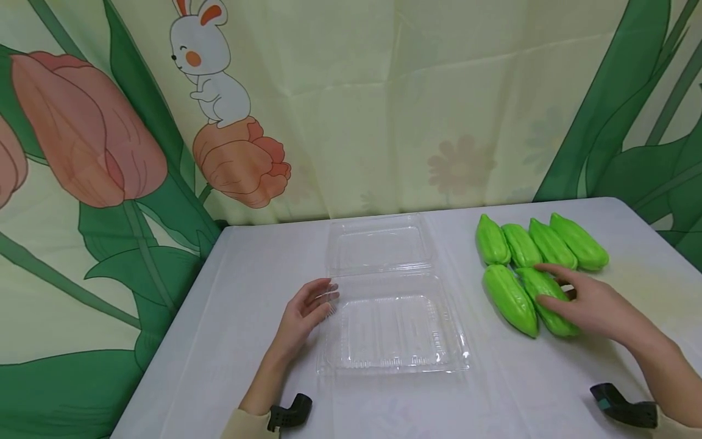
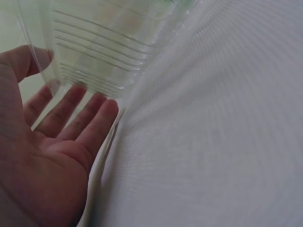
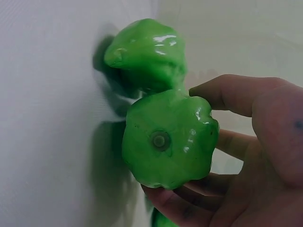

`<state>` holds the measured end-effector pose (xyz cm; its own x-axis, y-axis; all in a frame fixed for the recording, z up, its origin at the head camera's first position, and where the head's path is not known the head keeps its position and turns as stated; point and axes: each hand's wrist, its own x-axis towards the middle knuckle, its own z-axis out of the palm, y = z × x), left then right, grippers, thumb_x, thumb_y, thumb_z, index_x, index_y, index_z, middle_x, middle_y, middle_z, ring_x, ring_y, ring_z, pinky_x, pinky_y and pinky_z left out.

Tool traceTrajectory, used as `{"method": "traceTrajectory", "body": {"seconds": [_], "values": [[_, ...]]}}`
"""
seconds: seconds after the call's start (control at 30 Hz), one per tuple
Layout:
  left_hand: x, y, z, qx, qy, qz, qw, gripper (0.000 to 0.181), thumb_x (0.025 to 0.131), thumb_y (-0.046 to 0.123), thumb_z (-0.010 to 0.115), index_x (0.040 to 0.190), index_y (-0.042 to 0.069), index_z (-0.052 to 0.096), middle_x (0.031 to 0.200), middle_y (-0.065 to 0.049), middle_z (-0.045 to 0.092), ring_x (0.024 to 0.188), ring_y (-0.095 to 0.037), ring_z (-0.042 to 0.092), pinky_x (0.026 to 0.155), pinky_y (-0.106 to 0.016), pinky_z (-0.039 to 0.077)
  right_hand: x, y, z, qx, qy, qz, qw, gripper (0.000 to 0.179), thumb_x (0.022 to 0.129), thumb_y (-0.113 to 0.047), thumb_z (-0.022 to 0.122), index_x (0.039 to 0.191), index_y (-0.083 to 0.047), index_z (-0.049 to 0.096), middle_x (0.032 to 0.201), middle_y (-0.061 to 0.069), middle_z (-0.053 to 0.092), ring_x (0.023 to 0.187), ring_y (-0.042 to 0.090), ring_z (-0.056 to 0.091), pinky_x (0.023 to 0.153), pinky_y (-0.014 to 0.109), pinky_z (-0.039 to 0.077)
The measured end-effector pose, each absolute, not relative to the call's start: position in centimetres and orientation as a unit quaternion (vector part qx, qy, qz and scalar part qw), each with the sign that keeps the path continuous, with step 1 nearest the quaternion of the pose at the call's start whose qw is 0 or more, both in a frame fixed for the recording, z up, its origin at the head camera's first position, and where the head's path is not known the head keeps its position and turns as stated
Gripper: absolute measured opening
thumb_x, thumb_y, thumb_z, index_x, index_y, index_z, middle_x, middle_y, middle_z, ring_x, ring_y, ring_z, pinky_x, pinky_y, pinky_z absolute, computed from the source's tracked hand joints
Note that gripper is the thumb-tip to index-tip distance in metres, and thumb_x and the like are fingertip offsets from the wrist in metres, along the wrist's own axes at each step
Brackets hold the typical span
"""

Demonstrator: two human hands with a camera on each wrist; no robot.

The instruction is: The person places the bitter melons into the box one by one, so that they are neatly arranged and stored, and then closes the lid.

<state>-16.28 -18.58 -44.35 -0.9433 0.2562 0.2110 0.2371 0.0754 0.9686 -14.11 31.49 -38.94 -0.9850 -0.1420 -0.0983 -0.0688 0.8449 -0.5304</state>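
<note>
My right hand (image 1: 595,305) grips a glossy green gourd-shaped vegetable (image 1: 543,302), the right one of the front row. In the right wrist view its round end with a small stem spot (image 3: 160,140) faces the camera, thumb on one side and fingers on the other. Touching it is another such vegetable (image 3: 147,54). A clear plastic clamshell box (image 1: 392,323) lies with its lid (image 1: 381,244) folded back, away from me. Beside the box's left edge is my left hand (image 1: 304,317), fingers loosely bent and holding nothing. In the left wrist view the fingertips (image 2: 110,106) are close to the box's ridged wall.
Several more green vegetables (image 1: 578,241) lie in a back row on the white-covered table (image 1: 263,262), at its right side. A printed cloth (image 1: 351,122) with tulips and a rabbit hangs behind the table's far edge. Dark wrist devices (image 1: 290,411) are strapped on both wrists.
</note>
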Motion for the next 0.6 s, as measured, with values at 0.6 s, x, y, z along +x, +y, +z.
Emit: {"method": "traceTrajectory", "body": {"seconds": [0.6], "values": [[-16.3,-18.4,-44.3,0.173,0.733,0.658,0.005,0.047,0.097,-0.004,0.059,0.142,-0.007,0.045,0.138,-0.024,0.057,0.125,-0.041,0.056,0.097,-0.027,0.051,-13.6,27.7,-34.5,-0.076,0.934,-0.347,0.029,0.074,0.097,-0.031,0.070,0.155,-0.004,0.033,0.134,0.035,0.048,0.115,0.054,0.052,0.072,0.041,0.056]]}}
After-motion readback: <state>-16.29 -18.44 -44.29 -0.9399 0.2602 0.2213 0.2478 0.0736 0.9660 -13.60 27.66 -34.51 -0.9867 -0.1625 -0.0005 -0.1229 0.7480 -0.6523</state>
